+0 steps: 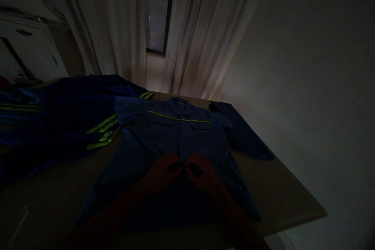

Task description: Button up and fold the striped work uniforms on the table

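A dark blue short-sleeved work shirt [199, 138] lies spread face up, its collar pointing away from me. Yellow-green piping crosses its chest above two flap pockets. Over the middle of the front placket, my left hand [164, 170] and my right hand [202, 172] meet with fingertips nearly touching. Both hands are closed in a pinch on the shirt's front edge. Whether a button sits between the fingers is too dark to see.
Several dark blue garments with yellow-green stripes [102, 125] are heaped at the left. A folded dark blue cloth [243, 133] lies right of the shirt on the brown table [293, 203]. Curtains [117, 27], a window and a white cabinet [26, 47] stand behind; a pale wall is on the right.
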The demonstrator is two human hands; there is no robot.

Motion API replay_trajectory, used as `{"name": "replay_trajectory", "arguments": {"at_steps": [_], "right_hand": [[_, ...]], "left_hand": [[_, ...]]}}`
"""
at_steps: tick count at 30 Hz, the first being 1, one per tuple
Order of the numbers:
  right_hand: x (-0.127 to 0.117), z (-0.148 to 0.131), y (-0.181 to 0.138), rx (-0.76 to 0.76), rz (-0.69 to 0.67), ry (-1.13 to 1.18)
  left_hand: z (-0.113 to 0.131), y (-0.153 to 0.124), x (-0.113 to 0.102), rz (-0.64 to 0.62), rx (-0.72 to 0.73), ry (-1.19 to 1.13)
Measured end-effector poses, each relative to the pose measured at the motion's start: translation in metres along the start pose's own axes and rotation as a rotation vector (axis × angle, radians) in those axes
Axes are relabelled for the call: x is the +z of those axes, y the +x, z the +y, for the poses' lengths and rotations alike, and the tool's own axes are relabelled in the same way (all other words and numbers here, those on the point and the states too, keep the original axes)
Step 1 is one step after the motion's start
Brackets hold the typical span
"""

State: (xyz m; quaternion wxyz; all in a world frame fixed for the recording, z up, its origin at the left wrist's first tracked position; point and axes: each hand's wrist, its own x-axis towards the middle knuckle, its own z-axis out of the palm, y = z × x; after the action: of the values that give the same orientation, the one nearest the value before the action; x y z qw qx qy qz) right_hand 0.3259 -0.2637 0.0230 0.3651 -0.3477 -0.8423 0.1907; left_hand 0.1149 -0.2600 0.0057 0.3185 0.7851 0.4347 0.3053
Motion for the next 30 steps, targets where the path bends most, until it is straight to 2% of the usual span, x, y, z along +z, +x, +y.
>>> {"name": "replay_trajectory", "arguments": {"at_steps": [7,11,19,30], "right_hand": [[-0.001,-0.002,-0.001,-0.051,-0.037,-0.064],[0.002,-0.002,-0.002,-0.090,0.011,-0.138],[0.007,-0.002,-0.003,-0.076,0.002,-0.158],[0.009,0.002,-0.005,-0.042,-0.041,-0.262]], "left_hand": [[-0.001,0.000,-0.001,0.023,-0.049,-0.023],[-0.002,0.000,0.001,0.022,-0.053,-0.042],[-0.002,-0.001,0.006,0.098,-0.030,-0.045],[0.004,-0.001,0.003,0.051,-0.003,-0.013]]}}
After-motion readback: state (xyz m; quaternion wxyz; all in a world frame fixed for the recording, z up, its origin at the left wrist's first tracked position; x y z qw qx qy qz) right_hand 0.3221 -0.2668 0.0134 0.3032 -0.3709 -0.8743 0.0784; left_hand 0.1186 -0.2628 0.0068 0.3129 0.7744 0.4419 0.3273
